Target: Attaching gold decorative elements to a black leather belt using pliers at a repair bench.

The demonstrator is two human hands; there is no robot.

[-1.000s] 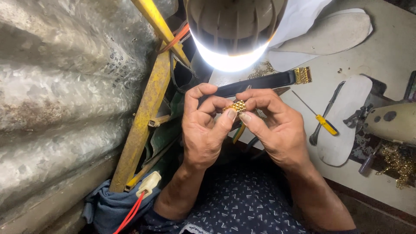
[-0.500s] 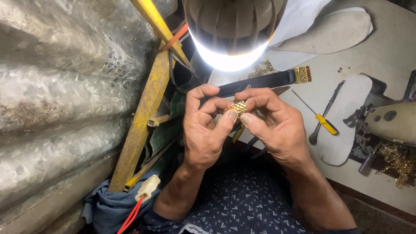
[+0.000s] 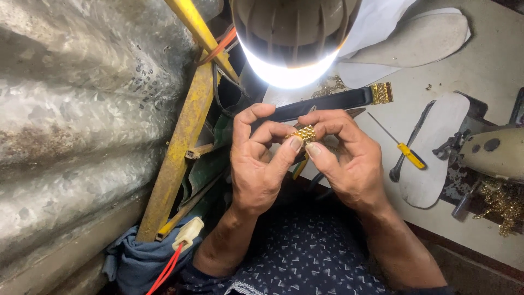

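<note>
Little had shifted since the earlier frames: both hands stayed raised under the lamp (image 3: 289, 38), and the gold studded piece (image 3: 305, 133) sat in almost the same spot between them, only turned a touch more level. The left hand (image 3: 256, 164) pinched its left end between thumb and curled forefinger, while the right hand (image 3: 349, 161) closed thumb and fingertips on its right end, so both grips were narrow and tight on the piece. Its long axis ran roughly left to right across the view, the studded face turned up toward the camera. Behind the fingers lay a black strap (image 3: 322, 102) with a gold clasp (image 3: 381, 93), pointing right. A yellow-handled screwdriver (image 3: 401, 148) rested on the workbench (image 3: 491, 65), well apart to the right.
</note>
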